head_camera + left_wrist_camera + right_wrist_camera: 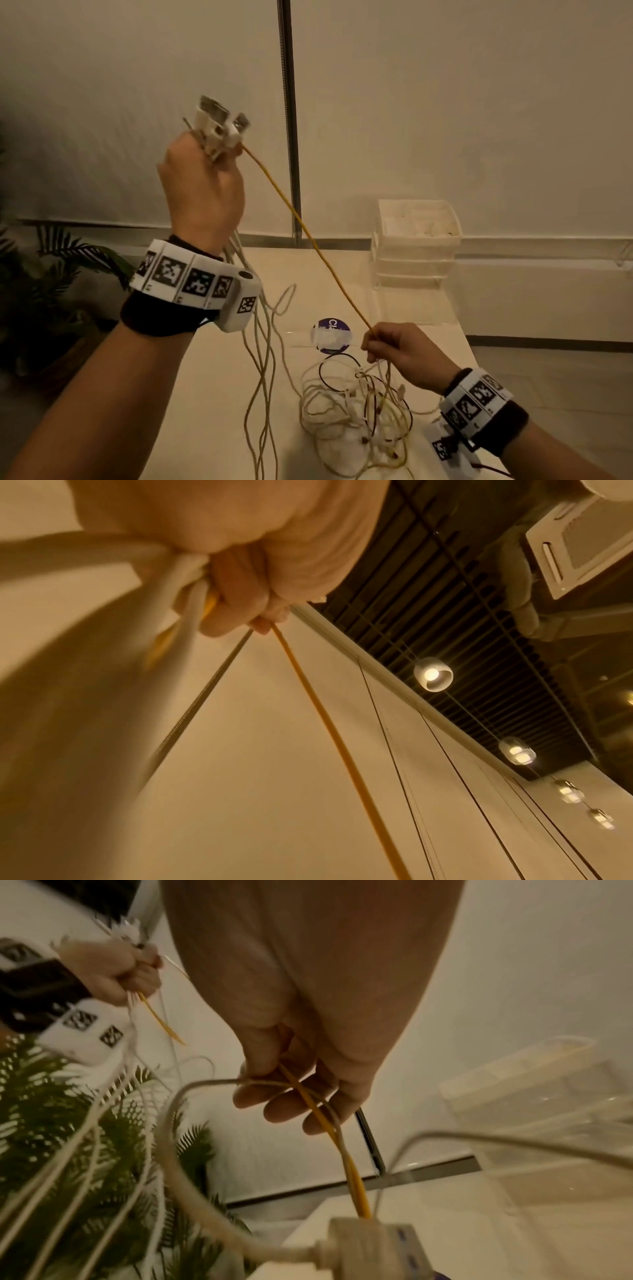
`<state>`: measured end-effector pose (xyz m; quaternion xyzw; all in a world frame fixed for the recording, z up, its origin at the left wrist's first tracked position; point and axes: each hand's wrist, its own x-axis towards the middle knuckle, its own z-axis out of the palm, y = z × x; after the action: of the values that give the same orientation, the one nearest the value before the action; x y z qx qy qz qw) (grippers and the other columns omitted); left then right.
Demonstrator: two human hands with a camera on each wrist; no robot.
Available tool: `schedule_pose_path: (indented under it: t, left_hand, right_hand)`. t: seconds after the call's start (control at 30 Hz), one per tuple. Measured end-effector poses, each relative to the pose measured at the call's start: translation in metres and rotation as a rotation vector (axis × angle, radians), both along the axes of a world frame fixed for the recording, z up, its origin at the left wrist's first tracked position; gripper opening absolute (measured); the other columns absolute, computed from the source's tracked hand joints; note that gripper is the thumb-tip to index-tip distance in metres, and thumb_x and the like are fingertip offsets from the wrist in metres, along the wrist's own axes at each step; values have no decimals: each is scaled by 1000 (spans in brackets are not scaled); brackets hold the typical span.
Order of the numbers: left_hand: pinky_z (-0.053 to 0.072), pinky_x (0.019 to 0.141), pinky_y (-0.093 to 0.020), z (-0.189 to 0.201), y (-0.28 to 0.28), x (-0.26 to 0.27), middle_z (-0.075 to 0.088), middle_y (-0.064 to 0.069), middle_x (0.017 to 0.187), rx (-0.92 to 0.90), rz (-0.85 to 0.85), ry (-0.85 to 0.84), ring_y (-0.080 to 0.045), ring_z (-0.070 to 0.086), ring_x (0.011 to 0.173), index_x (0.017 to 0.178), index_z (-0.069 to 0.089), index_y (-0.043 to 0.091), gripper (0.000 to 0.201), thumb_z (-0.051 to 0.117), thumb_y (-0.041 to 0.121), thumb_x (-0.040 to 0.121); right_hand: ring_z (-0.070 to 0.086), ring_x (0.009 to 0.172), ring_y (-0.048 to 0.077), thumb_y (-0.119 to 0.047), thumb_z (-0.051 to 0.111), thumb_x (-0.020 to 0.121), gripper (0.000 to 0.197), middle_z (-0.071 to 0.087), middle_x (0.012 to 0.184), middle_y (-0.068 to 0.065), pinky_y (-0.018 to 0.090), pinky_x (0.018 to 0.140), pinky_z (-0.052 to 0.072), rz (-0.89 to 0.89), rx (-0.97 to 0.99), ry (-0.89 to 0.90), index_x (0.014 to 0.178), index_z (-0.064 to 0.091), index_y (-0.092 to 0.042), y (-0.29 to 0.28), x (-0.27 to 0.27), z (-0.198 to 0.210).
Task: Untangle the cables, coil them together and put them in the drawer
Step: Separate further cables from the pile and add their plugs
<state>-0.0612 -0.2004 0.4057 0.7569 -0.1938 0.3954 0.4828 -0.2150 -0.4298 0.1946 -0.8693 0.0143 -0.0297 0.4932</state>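
Note:
My left hand (202,185) is raised high and grips a bundle of cable ends, with white plugs (219,126) sticking out above the fist. White cables (263,359) hang from it down to the table. A yellow cable (308,236) runs taut from this fist down to my right hand (394,349), which pinches it just above a tangled pile of white, yellow and dark cables (356,411) on the table. In the right wrist view the fingers (274,1093) hold the yellow cable (342,1145) with a white one crossing it. The left wrist view shows the fist (240,593) closed around the cables.
A white stack of drawers (414,243) stands at the table's far right, its top drawer pulled out. A round purple-and-white disc (330,335) lies beyond the tangle. A green plant (41,284) stands left of the table (212,394). A dark pole (289,120) runs up the wall.

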Motion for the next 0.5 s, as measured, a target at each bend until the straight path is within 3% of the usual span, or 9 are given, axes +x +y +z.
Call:
schedule_pose_path:
  t: [0.07, 0.13, 0.2, 0.3, 0.37, 0.4, 0.5]
  left_hand:
    - [37, 66, -21, 2, 6, 4, 65, -3, 87, -85, -41, -33, -12, 58, 79, 97, 71, 10, 34, 53, 39, 96]
    - [44, 66, -24, -3, 3, -1, 65, 0, 88, 55, -80, -30, -14, 61, 79, 98, 70, 11, 23, 53, 28, 96]
    - [42, 63, -11, -14, -6, -13, 63, 4, 89, 238, -134, 16, -14, 60, 79, 108, 66, 11, 17, 56, 14, 95]
    - [40, 65, -9, -36, -22, -33, 61, 10, 95, 331, -261, 92, -10, 56, 75, 144, 44, 25, 56, 56, 3, 94]
    - [47, 67, -6, -52, -30, -44, 68, 8, 97, 437, -414, 141, -12, 63, 73, 148, 35, 36, 67, 55, 3, 93]
    - [51, 70, -8, -62, -36, -48, 71, 7, 101, 531, -500, 174, -13, 66, 75, 147, 36, 39, 66, 55, 5, 94]
    - [57, 79, -34, -92, -54, -61, 73, 1, 108, 785, -662, 307, -16, 69, 87, 137, 49, 38, 50, 56, 13, 95]
  right_hand:
    - [67, 74, 12, -6, 55, 94, 14, 71, 74, 2, 26, 75, 53, -13, -28, 15, 90, 68, -10, -3, -1, -10]
    - [64, 70, 8, -6, 53, 96, 17, 69, 72, -1, 25, 73, 53, -47, -4, -11, 89, 67, -12, -4, 1, -10]
    - [60, 67, 7, -6, 49, 97, 19, 66, 71, -2, 21, 68, 50, -67, 15, -44, 90, 66, -12, -2, 4, -4]
    - [56, 63, 10, -8, 45, 99, 23, 63, 68, -3, 27, 65, 49, -89, 37, -65, 90, 66, -11, 1, 8, 9]
    - [56, 62, 13, -11, 45, 100, 25, 64, 68, -3, 34, 65, 49, -97, 46, -68, 88, 67, -12, 2, 8, 17]
    - [56, 61, 13, -12, 45, 100, 25, 65, 69, -3, 36, 65, 49, -98, 34, -71, 88, 67, -13, 2, 8, 21]
    - [57, 61, 14, -14, 49, 99, 22, 66, 72, -2, 39, 65, 51, -81, 35, -83, 88, 68, -11, 7, 6, 34]
